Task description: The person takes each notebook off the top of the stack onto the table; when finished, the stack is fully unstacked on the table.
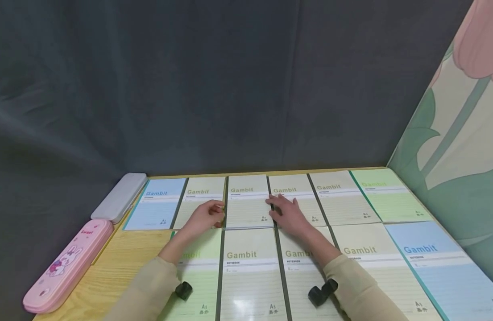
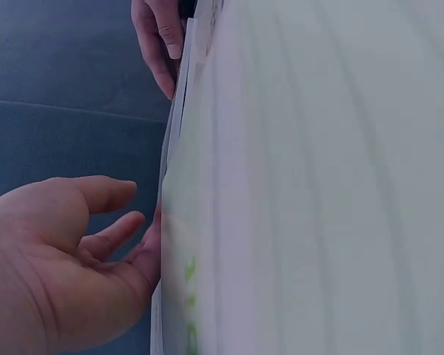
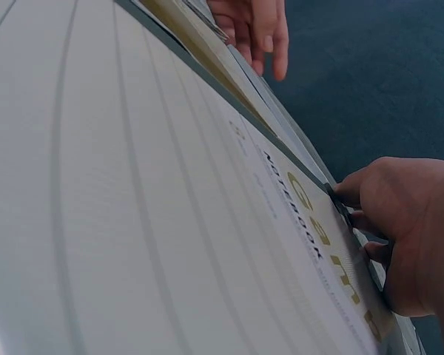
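Two rows of "Gambit" notebooks cover the table. My left hand (image 1: 206,216) lies over the lower right part of the second notebook (image 1: 198,185) in the back row, at the left edge of the grey-white third notebook (image 1: 248,205). Its fingers are loosely bent, and the left wrist view shows a gap between thumb and fingertips. At that third notebook's right edge, my right hand (image 1: 290,218) spreads its fingers, touching along the dark spine of the fourth notebook (image 1: 288,183). No object shows inside either hand.
A pink rabbit-print case (image 1: 69,267) and a pale case (image 1: 119,198) lie along the left edge. Blue and green notebooks, such as the blue one (image 1: 447,276) at right, end the rows. A dark curtain (image 1: 246,89) hangs behind; a floral wall (image 1: 459,147) borders the right.
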`<state>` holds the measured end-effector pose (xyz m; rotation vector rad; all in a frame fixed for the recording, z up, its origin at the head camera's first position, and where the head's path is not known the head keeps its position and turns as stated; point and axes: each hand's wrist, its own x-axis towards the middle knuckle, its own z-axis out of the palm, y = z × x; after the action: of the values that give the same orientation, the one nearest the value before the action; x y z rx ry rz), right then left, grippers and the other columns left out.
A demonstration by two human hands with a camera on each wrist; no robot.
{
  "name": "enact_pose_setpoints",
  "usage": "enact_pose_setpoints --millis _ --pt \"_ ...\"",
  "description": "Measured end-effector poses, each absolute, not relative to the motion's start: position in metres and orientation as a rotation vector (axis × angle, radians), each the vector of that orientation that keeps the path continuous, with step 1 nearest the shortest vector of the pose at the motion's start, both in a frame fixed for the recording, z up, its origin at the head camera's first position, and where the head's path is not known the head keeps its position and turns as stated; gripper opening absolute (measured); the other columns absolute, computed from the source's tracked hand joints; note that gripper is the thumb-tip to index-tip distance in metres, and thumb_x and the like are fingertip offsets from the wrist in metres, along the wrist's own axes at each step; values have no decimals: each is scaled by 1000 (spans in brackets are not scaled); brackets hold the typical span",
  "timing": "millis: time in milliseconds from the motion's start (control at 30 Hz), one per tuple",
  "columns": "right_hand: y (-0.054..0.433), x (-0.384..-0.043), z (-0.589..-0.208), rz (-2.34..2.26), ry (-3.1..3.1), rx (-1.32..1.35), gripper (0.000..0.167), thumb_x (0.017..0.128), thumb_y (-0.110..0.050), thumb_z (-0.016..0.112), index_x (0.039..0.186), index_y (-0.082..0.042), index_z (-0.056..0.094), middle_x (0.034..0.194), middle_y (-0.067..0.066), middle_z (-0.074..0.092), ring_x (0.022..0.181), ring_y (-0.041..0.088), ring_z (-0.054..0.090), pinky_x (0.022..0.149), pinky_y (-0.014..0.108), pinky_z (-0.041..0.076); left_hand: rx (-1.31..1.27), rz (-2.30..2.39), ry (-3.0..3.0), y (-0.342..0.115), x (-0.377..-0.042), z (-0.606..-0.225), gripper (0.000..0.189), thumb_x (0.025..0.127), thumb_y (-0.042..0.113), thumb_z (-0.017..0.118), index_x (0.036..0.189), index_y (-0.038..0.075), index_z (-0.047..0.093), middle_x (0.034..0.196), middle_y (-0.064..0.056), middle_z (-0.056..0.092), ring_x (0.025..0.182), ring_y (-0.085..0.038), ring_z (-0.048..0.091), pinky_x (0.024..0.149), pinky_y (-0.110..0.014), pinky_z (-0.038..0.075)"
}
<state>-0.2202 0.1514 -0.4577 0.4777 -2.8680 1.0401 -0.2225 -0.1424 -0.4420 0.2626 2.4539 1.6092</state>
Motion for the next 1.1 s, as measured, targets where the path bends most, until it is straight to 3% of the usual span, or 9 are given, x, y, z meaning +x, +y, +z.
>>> enact_pose_setpoints --millis 200,300,433,533,800,1100 --pt "152 -220 -459 1028 -2869 479 42 101 -16 61 141 -6 58 155 12 44 149 36 27 119 64 0 191 1585 2461 -132 -228 -440 46 97 5 66 142 2 54 109 -13 59 80 -21 65 70 -34 60" --pt "153 -220 -459 1033 -2870 479 42 101 -16 61 142 -7 58 155 12 44 149 36 27 119 64 -1 211 1466 2553 -127 -229 -438 53 95 11 72 144 2 53 111 -12 60 85 -22 63 71 -36 58" --pt "154 -219 -461 1026 -2862 485 43 100 -16 61 142 -6 58 155 13 44 149 37 27 119 65 0 251 1283 2687 -120 -230 -437 62 88 17 81 143 5 55 106 -9 59 88 -21 54 71 -35 52" --pt "154 -219 -462 1028 -2864 486 43 101 -16 61 143 -7 57 155 12 44 149 37 26 119 64 -1 247 1266 2728 -116 -229 -438 62 85 12 84 141 5 57 100 -9 57 84 -22 49 67 -34 48" --pt "154 -220 -460 1033 -2857 476 42 100 -15 62 142 -7 58 155 13 44 149 37 27 119 64 -1 112 1503 2652 -109 -227 -436 61 81 -4 80 138 3 58 98 -10 55 85 -21 48 65 -29 46" --pt "151 -220 -459 1034 -2875 475 45 101 -17 62 144 -7 56 156 12 42 150 37 25 120 62 -1 7 1724 2474 -117 -229 -441 41 91 -2 70 131 5 64 96 -7 55 77 -19 47 61 -27 44"
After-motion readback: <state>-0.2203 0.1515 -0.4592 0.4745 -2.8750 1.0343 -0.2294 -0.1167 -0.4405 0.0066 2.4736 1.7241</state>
